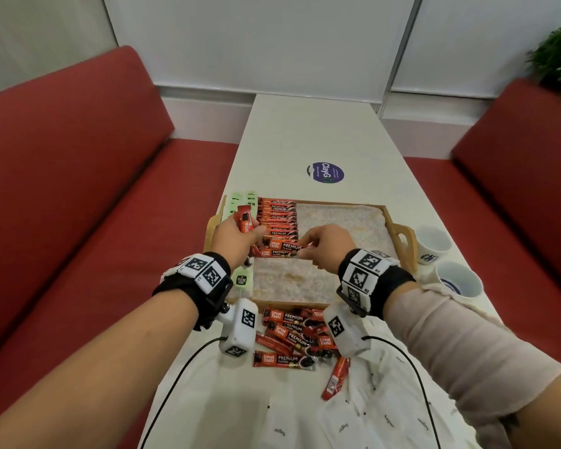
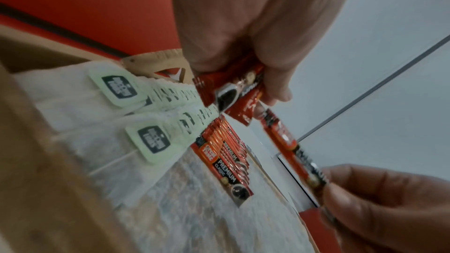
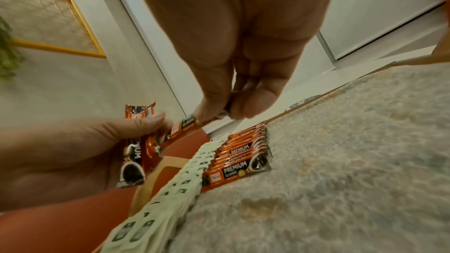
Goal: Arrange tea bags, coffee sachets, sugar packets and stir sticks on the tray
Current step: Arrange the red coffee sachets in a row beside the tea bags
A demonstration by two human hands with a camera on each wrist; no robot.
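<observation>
A wooden tray (image 1: 405, 244) lined with a speckled cloth sits on the white table. A row of red coffee sachets (image 1: 279, 222) lies overlapped along its left part, beside a row of pale green tea bags (image 1: 240, 199). My left hand (image 1: 237, 236) grips a bundle of red coffee sachets (image 2: 233, 91) over the tray's left side. My right hand (image 1: 318, 246) pinches the right end of one coffee sachet (image 1: 284, 246), held level just above the near end of the row; its left end reaches my left hand.
Loose coffee sachets (image 1: 292, 335) lie in a heap before the tray's near edge. White sugar packets (image 1: 340, 426) are scattered nearest me. Two white paper cups (image 1: 433, 243) stand right of the tray. Red benches flank the narrow table; a round purple sticker (image 1: 325, 172) lies beyond.
</observation>
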